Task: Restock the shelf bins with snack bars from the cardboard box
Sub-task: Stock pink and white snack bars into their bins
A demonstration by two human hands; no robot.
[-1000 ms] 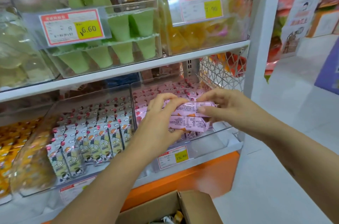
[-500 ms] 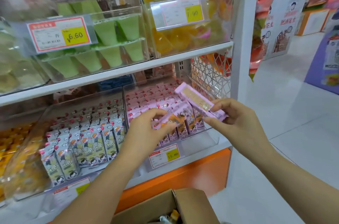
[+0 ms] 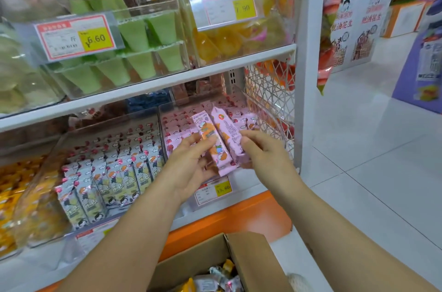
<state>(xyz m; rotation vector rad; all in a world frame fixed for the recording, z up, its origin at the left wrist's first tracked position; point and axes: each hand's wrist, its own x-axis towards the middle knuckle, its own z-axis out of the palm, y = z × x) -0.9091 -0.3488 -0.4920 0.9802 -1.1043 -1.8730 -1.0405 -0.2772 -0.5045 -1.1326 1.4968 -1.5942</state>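
My left hand [image 3: 191, 160] and my right hand [image 3: 263, 155] meet over the front of the clear right-hand bin [image 3: 260, 112] on the lower shelf. Together they hold a few pink snack bars [image 3: 220, 138] side by side, long ends pointing into the bin. The left fingers curl round the left bar and the right fingers pinch the right one. The bin holds several more pink bars [image 3: 177, 124] behind them. The open cardboard box [image 3: 248, 253] sits below at the bottom edge, with mixed wrapped snacks [image 3: 215, 277] inside.
A neighbouring clear bin [image 3: 112, 172] to the left holds green-white packs. Upper shelf bins hold green cups [image 3: 143, 35] and yellow jellies [image 3: 222, 38]. A white shelf post [image 3: 308, 76] and lattice side panel [image 3: 267, 90] bound the right. Floor [image 3: 370, 172] lies to the right.
The bars were held crosswise, then split, one raised in the right hand. Now both hands have brought them back together, turned lengthwise, at the bin's front.
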